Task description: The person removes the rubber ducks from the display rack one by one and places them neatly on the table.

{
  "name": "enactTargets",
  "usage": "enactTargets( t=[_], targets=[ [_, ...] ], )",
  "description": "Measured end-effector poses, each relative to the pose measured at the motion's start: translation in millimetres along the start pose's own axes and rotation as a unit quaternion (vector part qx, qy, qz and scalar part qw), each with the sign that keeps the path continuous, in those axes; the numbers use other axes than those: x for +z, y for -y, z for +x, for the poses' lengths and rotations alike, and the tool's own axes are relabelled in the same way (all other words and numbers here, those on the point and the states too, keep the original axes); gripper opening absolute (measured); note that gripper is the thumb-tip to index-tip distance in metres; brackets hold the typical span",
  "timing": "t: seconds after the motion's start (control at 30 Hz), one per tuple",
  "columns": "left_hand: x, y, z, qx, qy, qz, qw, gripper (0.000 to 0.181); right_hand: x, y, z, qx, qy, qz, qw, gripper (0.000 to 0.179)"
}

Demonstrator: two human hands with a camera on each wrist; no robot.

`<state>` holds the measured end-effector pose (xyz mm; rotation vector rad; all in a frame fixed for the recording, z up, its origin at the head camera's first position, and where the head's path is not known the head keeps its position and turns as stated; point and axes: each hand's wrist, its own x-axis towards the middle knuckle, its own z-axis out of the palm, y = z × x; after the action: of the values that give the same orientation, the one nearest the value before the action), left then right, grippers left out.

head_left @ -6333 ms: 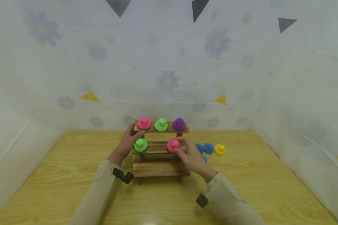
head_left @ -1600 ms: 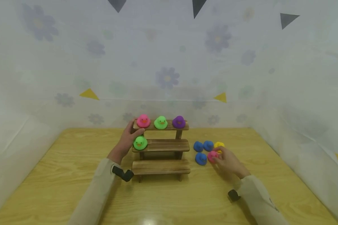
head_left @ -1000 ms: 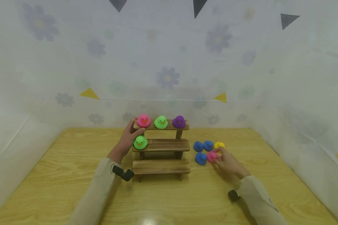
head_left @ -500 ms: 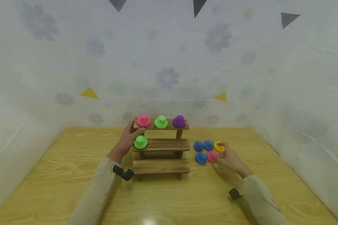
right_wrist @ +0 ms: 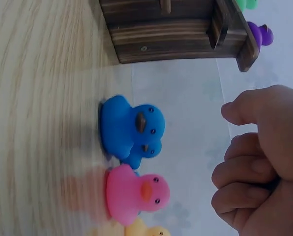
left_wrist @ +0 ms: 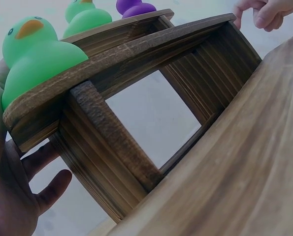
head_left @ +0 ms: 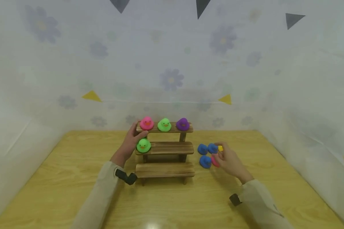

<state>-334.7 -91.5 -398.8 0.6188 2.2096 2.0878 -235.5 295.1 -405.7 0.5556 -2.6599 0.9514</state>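
A three-tier wooden stand [head_left: 164, 148] bears toy ducks. On its top tier sit a pink duck [head_left: 146, 123], a green duck [head_left: 164, 125] and a purple duck [head_left: 182, 124]; another green duck [head_left: 143, 145] occupies the middle tier's left end. My left hand [head_left: 128, 147] grips the stand's left side, some fingers behind it in the left wrist view. My right hand [head_left: 228, 161] hovers over the ducks on the table, holding nothing, its fingers loosely curled. Beneath it, a pink duck [right_wrist: 136, 194] stands beside a blue duck [right_wrist: 129, 123]. In the head view, the hand partly hides that pink duck.
Two more blue ducks [head_left: 202, 149] stand behind the front blue one, right of the stand. A yellow duck [head_left: 220, 148] shows partly behind my right hand. White flowered cloth [head_left: 172, 57] encloses the wooden table [head_left: 160, 206] at the back and sides.
Earlier my right hand held a pink duck on the middle tier, then set it on the table beside the blue ducks. It has let go and shifted slightly left. My left hand stays put.
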Motion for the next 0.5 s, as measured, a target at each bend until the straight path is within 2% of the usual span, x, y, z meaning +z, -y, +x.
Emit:
enactTargets(
  t=[0.2, 0.37, 0.5],
  targets=[
    [-1.5, 0.7, -2.6, -0.009, -0.005, 0.003, 0.9999, 0.052, 6, 15, 6.0, -0.016, -0.004, 0.007, 0.9998, 0.037],
    [-0.6, -0.3, -3.1, -0.004, -0.003, -0.002, 1.0000, 0.050, 9, 26, 7.8, -0.010, 0.006, 0.022, 0.9997, 0.041],
    [0.9, -2.1, -2.7, -0.001, -0.001, 0.000, 1.0000, 0.049, 11, 32, 9.7, -0.029, -0.002, 0.023, 0.9993, 0.040]
  ],
)
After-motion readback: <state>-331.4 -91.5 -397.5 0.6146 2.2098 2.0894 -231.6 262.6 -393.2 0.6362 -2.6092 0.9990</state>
